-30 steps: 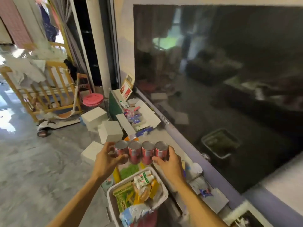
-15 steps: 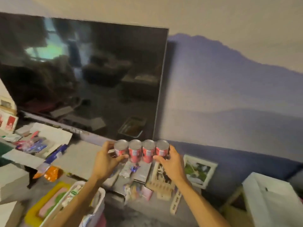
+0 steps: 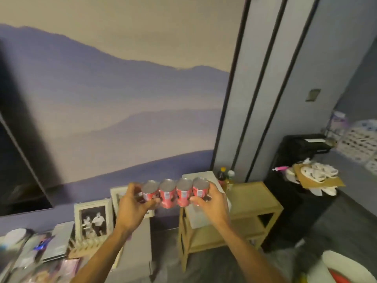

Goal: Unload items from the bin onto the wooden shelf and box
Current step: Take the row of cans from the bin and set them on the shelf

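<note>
Looks like a home, prob. the living rm.
Big painted wall pic of purple hills, w/ the dark edge of a TV at the left. A photo of two people in a white frame leans on the wall, on a low grey worktop w/ papers & small stuff. A small wooden shelf stands beside it on the grey floor, w/ bottles at its back corner. A black stand is on the right, and a wall switch higher up.

hands gripping four cans, wooden shelf
</note>
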### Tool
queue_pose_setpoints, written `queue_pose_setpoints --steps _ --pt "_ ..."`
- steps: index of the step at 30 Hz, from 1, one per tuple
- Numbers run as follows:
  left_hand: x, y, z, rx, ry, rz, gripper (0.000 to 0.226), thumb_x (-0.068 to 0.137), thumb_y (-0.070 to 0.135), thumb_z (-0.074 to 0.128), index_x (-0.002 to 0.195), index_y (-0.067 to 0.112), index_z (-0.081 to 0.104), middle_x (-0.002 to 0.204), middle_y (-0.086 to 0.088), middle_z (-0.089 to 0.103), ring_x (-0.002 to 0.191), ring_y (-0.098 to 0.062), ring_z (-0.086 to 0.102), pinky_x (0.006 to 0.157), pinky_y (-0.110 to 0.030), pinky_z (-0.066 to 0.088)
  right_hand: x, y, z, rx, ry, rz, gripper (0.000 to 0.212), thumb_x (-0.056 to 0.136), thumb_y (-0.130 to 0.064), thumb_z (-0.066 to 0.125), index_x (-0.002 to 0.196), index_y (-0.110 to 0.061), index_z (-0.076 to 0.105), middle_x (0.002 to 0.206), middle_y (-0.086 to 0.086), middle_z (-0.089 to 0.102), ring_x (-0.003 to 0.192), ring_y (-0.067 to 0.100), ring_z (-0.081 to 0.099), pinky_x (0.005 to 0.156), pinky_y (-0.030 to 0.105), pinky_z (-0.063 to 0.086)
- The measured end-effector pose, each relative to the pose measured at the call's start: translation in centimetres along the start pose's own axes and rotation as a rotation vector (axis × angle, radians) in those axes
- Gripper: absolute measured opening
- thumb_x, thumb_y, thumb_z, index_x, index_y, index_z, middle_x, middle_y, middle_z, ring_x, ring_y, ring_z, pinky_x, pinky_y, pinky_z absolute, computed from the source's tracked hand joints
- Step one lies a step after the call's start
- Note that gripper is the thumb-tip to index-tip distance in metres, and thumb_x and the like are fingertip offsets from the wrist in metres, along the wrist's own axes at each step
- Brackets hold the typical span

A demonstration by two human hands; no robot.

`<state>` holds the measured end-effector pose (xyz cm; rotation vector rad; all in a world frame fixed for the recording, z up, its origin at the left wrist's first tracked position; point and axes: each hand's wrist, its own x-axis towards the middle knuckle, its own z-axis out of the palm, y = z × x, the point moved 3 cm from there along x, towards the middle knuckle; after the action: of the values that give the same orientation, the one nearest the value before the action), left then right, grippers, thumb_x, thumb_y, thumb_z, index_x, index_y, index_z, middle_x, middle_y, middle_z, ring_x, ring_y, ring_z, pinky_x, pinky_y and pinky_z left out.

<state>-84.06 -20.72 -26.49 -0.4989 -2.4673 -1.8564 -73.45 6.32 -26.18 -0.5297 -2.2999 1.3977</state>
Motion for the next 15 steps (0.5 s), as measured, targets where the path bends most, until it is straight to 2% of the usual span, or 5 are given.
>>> queue_pose_setpoints --steps 5,7,9,12,15 --pt "-0.5 1.8 12.9 -0.047 -0.124 -0.025 0.058 0.072 0.021 0.097 0.116 0.024 0.058 0.108 0.009 0.078 0.095 -0.015 0.078 0.078 -0.043 0.067 0.2 6.9 -11.1 -0.065 0.044 0.091 0.062 0.08 -0.042 0.089 0.135 -0.036 0.061 0.111 -0.028 0.071 0.105 -0.003 0.068 0.096 0.023 0.055" --pt "0.1 1.8 17.1 -0.044 -0.185 -0.067 0.059 0.071 0.022 0.097 0.116 0.026 0.058 0.11 0.008 0.077 0.098 -0.016 0.078 0.081 -0.048 0.066 0.5 8.9 -14.6 -0.093 0.044 0.151 0.053 0.083 -0.04 0.088 0.128 -0.035 0.06 0.107 -0.022 0.07 0.096 0.001 0.068 0.086 0.019 0.054" --pt "1.0 2.1 21.0 -0.039 -0.233 -0.081 0.061 0.067 0.033 0.096 0.115 0.032 0.058 0.113 0.011 0.076 0.102 -0.017 0.077 0.084 -0.049 0.066 1.0 10.6 -17.6 -0.132 0.07 0.206 0.048 0.083 -0.042 0.088 0.121 -0.035 0.059 0.1 -0.019 0.067 0.087 0.003 0.066 0.077 0.019 0.053" --pt "2.8 2.7 27.0 -0.024 -0.278 -0.09 0.057 0.072 0.03 0.096 0.114 0.033 0.057 0.115 0.015 0.073 0.108 -0.014 0.072 0.09 -0.038 0.063 2.7 14.0 -20.8 -0.185 0.139 0.275 0.068 0.07 -0.069 0.086 0.122 -0.035 0.057 0.101 -0.013 0.069 0.093 0.01 0.069 0.086 0.033 0.059" --pt "5.0 3.2 32.8 -0.009 -0.308 -0.111 0.051 0.077 0.021 0.094 0.111 0.028 0.056 0.112 0.017 0.072 0.107 -0.012 0.07 0.081 -0.021 0.058 5.8 17.3 -23.6 -0.206 0.165 0.309 0.059 0.08 -0.046 0.087 0.127 -0.028 0.057 0.107 -0.007 0.07 0.099 0.015 0.07 0.091 0.042 0.06"
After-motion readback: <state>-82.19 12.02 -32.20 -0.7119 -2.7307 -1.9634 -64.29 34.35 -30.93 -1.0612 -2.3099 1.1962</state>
